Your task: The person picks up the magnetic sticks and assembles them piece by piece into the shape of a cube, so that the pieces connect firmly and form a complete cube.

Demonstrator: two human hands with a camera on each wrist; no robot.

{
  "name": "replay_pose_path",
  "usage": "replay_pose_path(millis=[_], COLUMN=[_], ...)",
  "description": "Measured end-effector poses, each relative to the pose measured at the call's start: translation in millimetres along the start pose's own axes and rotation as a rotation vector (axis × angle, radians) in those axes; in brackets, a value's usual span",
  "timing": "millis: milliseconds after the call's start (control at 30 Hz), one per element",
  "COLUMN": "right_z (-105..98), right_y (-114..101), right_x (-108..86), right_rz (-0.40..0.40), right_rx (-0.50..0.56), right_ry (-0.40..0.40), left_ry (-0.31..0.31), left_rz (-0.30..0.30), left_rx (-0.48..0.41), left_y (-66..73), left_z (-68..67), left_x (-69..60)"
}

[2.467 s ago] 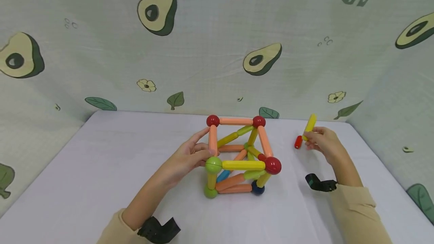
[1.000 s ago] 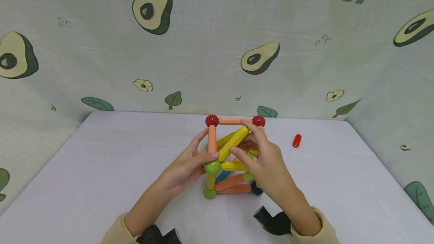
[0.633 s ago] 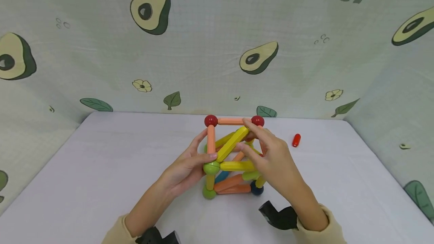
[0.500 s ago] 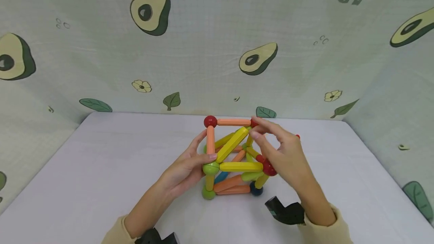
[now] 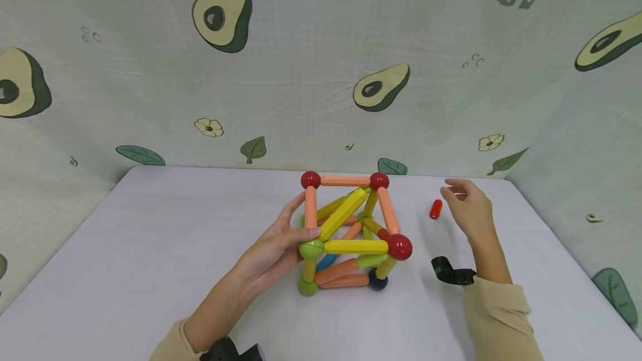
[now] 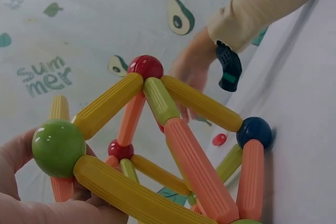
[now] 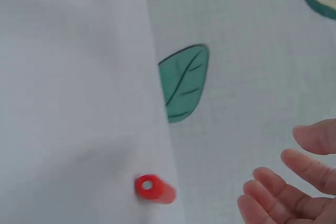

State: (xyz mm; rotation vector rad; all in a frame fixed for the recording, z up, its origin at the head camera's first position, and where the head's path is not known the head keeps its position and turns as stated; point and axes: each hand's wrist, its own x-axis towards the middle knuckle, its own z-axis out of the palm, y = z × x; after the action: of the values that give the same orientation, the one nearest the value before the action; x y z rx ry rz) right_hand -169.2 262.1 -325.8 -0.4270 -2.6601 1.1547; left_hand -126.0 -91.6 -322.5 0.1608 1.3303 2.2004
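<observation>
A box-shaped frame of magnetic building sticks and balls (image 5: 356, 247) stands on the white table. My left hand (image 5: 271, 252) grips its left side, thumb by the green ball (image 6: 59, 148) and a finger reaching along the peach side stick (image 5: 311, 205). A yellow stick (image 5: 343, 214) slants across the top, from that green ball toward the back-right red ball (image 5: 379, 180). Off to the right, my right hand (image 5: 471, 210) is held above the table with nothing in it, fingers loosely bent. Just left of it a short red stick (image 5: 436, 209) lies loose, also visible in the right wrist view.
A patterned cloth wall (image 5: 301, 99) rises behind the table and at both sides. White cloth covers the tabletop (image 5: 150, 238). Each wrist carries a black camera, the right one (image 5: 451, 272) plainly visible.
My right hand brought the yellow stick from the right to the frame's top, let go of it, and moved back right near the red stick. My left hand kept its grip.
</observation>
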Motion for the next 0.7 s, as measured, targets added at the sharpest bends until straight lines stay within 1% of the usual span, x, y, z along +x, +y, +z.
replay_pose_path(millis=[67, 100, 200, 267, 400, 567, 700], right_z=[3, 5, 10, 15, 19, 15, 13], right_y=[13, 19, 32, 36, 40, 45, 47], right_x=[9.2, 13.2, 22.0, 26.7, 32.5, 40.1, 47.4], right_rz=[0.072, 0.095, 0.136, 0.148, 0.167, 0.161, 0.164], right_rx=[-0.017, -0.033, -0.104, -0.141, -0.167, -0.182, -0.177], right_ry=[-0.076, -0.113, -0.22, -0.264, -0.299, -0.324, -0.329], left_ry=[-0.002, 0.0, -0.002, 0.003, 0.014, 0.013, 0.012], left_rz=[0.006, 0.007, 0.009, 0.008, 0.004, 0.005, 0.006], left_rx=[0.005, 0.004, -0.001, -0.004, -0.008, -0.015, -0.013], left_y=[-0.2, -0.3, -0.6, -0.8, -0.5, -0.8, -0.7], left_z=[0.0, 0.0, 0.4, 0.3, 0.9, 1.9, 1.5], left_x=[-0.2, 0.0, 0.0, 0.1, 0.5, 1.2, 1.2])
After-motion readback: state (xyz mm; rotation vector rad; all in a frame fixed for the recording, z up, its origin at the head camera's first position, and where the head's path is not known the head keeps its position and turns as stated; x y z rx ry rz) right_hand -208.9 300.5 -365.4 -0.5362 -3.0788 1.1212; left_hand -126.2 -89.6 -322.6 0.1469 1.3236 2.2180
